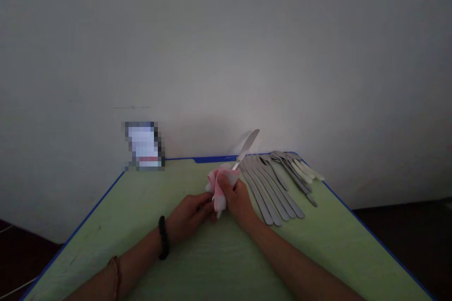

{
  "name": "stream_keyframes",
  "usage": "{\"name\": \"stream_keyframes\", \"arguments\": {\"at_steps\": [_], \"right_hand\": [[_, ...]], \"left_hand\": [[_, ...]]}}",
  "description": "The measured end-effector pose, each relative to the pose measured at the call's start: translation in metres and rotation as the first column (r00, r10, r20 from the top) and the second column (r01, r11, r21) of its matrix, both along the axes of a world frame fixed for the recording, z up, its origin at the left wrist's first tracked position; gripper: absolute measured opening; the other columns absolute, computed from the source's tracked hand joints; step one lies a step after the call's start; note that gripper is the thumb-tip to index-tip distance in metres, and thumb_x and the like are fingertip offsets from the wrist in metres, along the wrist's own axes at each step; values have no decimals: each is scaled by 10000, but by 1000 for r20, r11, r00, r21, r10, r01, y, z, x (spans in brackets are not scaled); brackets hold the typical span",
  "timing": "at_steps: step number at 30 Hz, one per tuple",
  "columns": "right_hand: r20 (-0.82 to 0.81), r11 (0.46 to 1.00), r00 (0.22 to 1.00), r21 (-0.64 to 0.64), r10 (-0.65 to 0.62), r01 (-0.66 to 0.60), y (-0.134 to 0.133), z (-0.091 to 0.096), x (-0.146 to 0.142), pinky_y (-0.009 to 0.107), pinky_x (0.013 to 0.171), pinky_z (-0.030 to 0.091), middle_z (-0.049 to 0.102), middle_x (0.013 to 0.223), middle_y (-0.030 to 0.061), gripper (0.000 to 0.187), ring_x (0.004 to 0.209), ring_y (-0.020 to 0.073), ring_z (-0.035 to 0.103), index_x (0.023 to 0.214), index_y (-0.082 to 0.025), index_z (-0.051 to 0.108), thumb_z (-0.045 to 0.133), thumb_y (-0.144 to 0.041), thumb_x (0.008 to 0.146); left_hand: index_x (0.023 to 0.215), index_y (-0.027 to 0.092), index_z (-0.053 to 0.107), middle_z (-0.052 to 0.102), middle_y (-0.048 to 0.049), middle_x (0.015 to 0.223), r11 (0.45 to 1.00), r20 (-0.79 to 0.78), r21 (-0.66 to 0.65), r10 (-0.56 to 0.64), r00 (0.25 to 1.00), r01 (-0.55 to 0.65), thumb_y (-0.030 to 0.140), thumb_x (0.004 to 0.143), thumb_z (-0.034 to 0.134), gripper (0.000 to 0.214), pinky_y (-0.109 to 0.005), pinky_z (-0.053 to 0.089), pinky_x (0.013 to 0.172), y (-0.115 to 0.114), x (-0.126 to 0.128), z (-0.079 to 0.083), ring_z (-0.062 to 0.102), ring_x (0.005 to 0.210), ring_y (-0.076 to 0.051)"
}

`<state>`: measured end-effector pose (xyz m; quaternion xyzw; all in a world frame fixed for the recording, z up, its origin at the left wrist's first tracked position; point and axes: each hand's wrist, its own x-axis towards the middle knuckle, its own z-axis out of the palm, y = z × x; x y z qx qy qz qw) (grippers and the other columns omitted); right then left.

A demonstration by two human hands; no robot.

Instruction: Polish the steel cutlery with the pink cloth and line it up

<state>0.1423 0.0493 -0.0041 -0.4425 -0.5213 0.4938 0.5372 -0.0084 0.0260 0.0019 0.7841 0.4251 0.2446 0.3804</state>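
A table knife [249,145] points up and away, its blade bare and its handle mostly hidden in a pink and white cloth [219,193]. My right hand [238,201] is closed round the cloth and the knife handle inside it, thumb on top. At the cloth's lower left edge, the fingers of my left hand [192,214] pinch the fabric; whether they also touch the handle's end is hidden. Just right of my right hand lie several metal knives [271,193] side by side, handles towards me.
Farther right are a pile of metal spoons [282,157] and several white-handled pieces of cutlery [302,171]. A blurred-out phone-like device [144,146] leans on the wall at back left. The green table [141,202] has a blue edge and meets the wall [197,80].
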Motion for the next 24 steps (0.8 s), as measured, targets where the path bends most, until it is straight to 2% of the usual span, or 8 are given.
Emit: {"name": "stream_keyframes", "arguments": {"at_steps": [3,5,7,12,18,24], "right_hand": [[52,1000,998,21,-18,17,-1,-1,-1,221,428,331,539,542,4,414,490,111,436,646,-154,602,587,-561,725],[75,999,997,30,-23,21,-1,-1,-2,218,423,327,545,549,12,400,498,113,433,661,-151,614,585,-543,729],[81,999,997,29,-16,14,-2,0,-1,213,423,327,543,551,13,386,499,110,431,664,-149,619,578,-526,738],[78,999,997,39,-13,10,-2,3,-2,214,426,315,500,530,-4,366,493,101,401,606,-157,581,569,-494,747],[50,999,999,35,22,-23,-1,0,-2,217,414,289,442,506,-23,366,477,96,362,602,-172,543,562,-503,755],[89,999,995,16,49,-51,-1,-1,0,209,415,262,401,506,-29,423,480,84,335,564,-170,493,550,-540,761]], "left_hand": [[796,164,568,592,-5,692,998,81,-55,-33,996,38,413,892,411,310,-230,397,593,-1,-2,3,498,607,-133],[803,159,578,613,-22,750,987,181,-115,-94,979,116,442,862,454,314,-241,419,633,-1,-4,5,524,660,-147],[823,151,589,613,-27,746,981,252,-130,-107,962,143,483,870,424,373,-250,429,641,0,-6,4,528,654,-149],[761,157,573,600,-10,662,988,105,-152,16,994,1,561,892,381,466,-226,405,570,3,-3,-8,507,586,-131],[724,162,561,516,28,580,972,89,-105,220,971,-211,572,886,387,474,-220,355,504,4,3,-9,447,530,-121],[688,159,547,440,44,572,981,31,-55,187,982,-185,558,894,359,488,-219,314,508,3,4,-5,380,532,-110]]}}
